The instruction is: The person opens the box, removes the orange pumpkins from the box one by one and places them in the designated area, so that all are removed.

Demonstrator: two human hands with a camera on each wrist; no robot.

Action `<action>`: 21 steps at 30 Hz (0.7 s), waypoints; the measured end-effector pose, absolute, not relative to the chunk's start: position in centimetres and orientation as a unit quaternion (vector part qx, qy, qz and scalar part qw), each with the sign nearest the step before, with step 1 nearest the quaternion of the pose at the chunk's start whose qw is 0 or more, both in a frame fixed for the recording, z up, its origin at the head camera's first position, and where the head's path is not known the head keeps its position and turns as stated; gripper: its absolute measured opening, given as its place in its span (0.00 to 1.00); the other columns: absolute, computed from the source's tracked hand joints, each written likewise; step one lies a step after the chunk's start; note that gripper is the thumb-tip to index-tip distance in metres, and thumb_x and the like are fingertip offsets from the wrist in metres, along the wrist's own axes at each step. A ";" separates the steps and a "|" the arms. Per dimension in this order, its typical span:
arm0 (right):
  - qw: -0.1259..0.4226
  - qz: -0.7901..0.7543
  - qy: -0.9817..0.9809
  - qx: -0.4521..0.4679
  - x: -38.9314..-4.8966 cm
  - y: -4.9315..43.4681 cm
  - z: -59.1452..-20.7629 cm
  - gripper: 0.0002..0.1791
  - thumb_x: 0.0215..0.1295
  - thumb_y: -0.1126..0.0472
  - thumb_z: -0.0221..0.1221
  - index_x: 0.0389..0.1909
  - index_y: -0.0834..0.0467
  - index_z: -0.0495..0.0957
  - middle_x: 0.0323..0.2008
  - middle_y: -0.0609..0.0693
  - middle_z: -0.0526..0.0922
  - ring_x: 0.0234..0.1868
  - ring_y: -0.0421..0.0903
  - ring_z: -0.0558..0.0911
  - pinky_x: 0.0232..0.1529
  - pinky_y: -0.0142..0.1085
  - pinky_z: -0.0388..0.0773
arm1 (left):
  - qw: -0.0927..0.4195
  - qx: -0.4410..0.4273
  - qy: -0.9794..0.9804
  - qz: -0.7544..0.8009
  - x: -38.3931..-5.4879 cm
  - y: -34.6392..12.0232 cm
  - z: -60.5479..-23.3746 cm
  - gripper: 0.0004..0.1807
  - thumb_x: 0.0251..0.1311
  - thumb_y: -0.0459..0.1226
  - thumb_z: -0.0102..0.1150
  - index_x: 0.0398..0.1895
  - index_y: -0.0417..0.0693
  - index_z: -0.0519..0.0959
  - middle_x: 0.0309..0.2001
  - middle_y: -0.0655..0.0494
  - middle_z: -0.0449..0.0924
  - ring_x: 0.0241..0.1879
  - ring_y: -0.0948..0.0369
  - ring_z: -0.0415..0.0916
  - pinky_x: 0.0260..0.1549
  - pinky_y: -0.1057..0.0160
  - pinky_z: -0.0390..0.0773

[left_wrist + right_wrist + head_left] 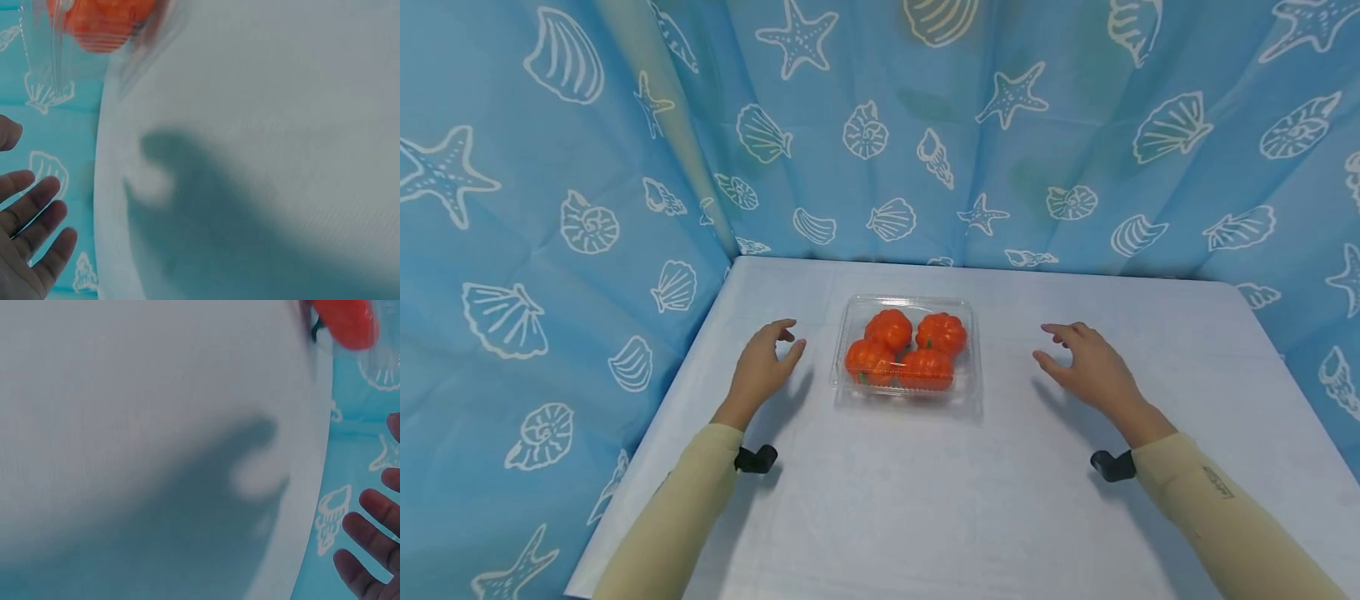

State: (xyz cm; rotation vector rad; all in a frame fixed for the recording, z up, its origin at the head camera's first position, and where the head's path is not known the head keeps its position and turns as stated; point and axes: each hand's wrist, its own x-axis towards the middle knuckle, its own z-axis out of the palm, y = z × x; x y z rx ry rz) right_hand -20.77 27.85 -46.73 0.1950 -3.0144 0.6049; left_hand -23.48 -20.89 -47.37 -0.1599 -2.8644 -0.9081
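Note:
A clear plastic clamshell box (973, 367) sits toward the back of the white table, with several orange-red pumpkin-shaped pieces (889, 330) with green stems inside. To its left my left hand (760, 367) hovers over the table, fingers loosely bent and holding nothing. On the other side my right hand (1092, 367) hovers farther off, also with nothing in its fingers. Neither hand touches the box. In the left wrist view, spread fingers (40, 215) show at the left edge; the right wrist view has fingers (372, 534) at its right edge.
A white cloth covers the table (910, 500). Blue curtains (865, 167) printed with shells and starfish hang behind it and along the left side. Each wrist carries a small black camera (756, 459). Hand shadows fall on the cloth.

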 end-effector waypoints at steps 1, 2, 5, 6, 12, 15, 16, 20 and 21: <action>0.029 0.205 -0.976 0.066 -20.6 27.6 -46.6 0.33 0.70 0.50 0.62 0.71 0.61 0.69 0.56 0.65 0.75 0.57 0.64 0.75 0.56 0.62 0.76 | 0.064 -0.054 -0.946 -0.312 -23.4 -20.8 -47.4 0.27 0.72 0.45 0.59 0.69 0.43 0.72 0.54 0.44 0.79 0.57 0.47 0.75 0.59 0.46 0.76; 0.028 0.213 -0.974 0.069 -20.4 27.4 -46.5 0.33 0.70 0.50 0.63 0.71 0.60 0.69 0.55 0.64 0.76 0.55 0.63 0.76 0.54 0.61 0.77 | 0.063 -0.056 -0.943 -0.323 -23.4 -20.7 -47.5 0.27 0.72 0.45 0.59 0.69 0.43 0.72 0.54 0.44 0.79 0.57 0.47 0.75 0.59 0.46 0.76; 0.026 0.237 -0.968 0.080 -19.8 26.6 -46.3 0.32 0.70 0.51 0.64 0.71 0.59 0.69 0.52 0.62 0.78 0.53 0.61 0.78 0.51 0.58 0.80 | 0.066 -0.068 -0.933 -0.346 -23.1 -20.4 -47.8 0.25 0.72 0.43 0.60 0.67 0.44 0.74 0.53 0.45 0.79 0.56 0.48 0.76 0.59 0.47 0.77; 0.026 0.244 -0.966 0.082 -19.6 26.4 -46.3 0.32 0.70 0.52 0.64 0.71 0.59 0.69 0.52 0.62 0.78 0.53 0.60 0.78 0.51 0.58 0.80 | 0.069 -0.074 -0.931 -0.351 -22.9 -20.4 -47.9 0.24 0.72 0.42 0.60 0.66 0.43 0.75 0.54 0.45 0.79 0.56 0.48 0.76 0.59 0.47 0.77; 0.023 0.284 -0.954 0.097 -18.7 24.5 -46.0 0.30 0.69 0.53 0.66 0.69 0.57 0.72 0.51 0.60 0.80 0.50 0.57 0.80 0.51 0.55 0.82 | 0.079 -0.103 -0.920 -0.370 -22.0 -19.9 -48.4 0.22 0.71 0.40 0.60 0.65 0.41 0.77 0.56 0.44 0.77 0.55 0.49 0.76 0.57 0.47 0.78; 0.022 0.304 -0.947 0.105 -18.5 23.6 -45.9 0.30 0.68 0.53 0.66 0.69 0.56 0.72 0.52 0.60 0.79 0.49 0.56 0.81 0.51 0.54 0.83 | 0.083 -0.117 -0.910 -0.390 -21.7 -19.6 -48.5 0.23 0.72 0.39 0.60 0.66 0.41 0.76 0.56 0.44 0.77 0.55 0.50 0.76 0.57 0.47 0.78; 0.021 0.311 -0.944 0.107 -18.4 23.4 -45.9 0.30 0.68 0.53 0.66 0.68 0.56 0.73 0.52 0.60 0.79 0.49 0.55 0.81 0.50 0.54 0.83 | 0.082 -0.121 -0.906 -0.398 -21.6 -19.5 -48.5 0.23 0.72 0.39 0.60 0.66 0.41 0.76 0.55 0.45 0.78 0.55 0.50 0.76 0.57 0.47 0.78; 0.011 0.345 -0.931 0.117 -18.4 22.5 -46.0 0.30 0.67 0.55 0.67 0.69 0.55 0.73 0.55 0.60 0.75 0.49 0.54 0.81 0.50 0.52 0.84 | 0.071 -0.136 -0.890 -0.429 -21.3 -19.2 -48.6 0.25 0.72 0.36 0.59 0.68 0.38 0.72 0.57 0.43 0.78 0.58 0.49 0.77 0.58 0.46 0.78; 0.007 0.356 -0.927 0.119 -18.4 22.3 -46.1 0.31 0.66 0.55 0.68 0.69 0.54 0.73 0.56 0.60 0.74 0.49 0.54 0.82 0.50 0.52 0.84 | 0.062 -0.141 -0.886 -0.438 -21.3 -19.1 -48.7 0.25 0.72 0.36 0.59 0.70 0.37 0.71 0.59 0.42 0.77 0.60 0.48 0.76 0.59 0.46 0.77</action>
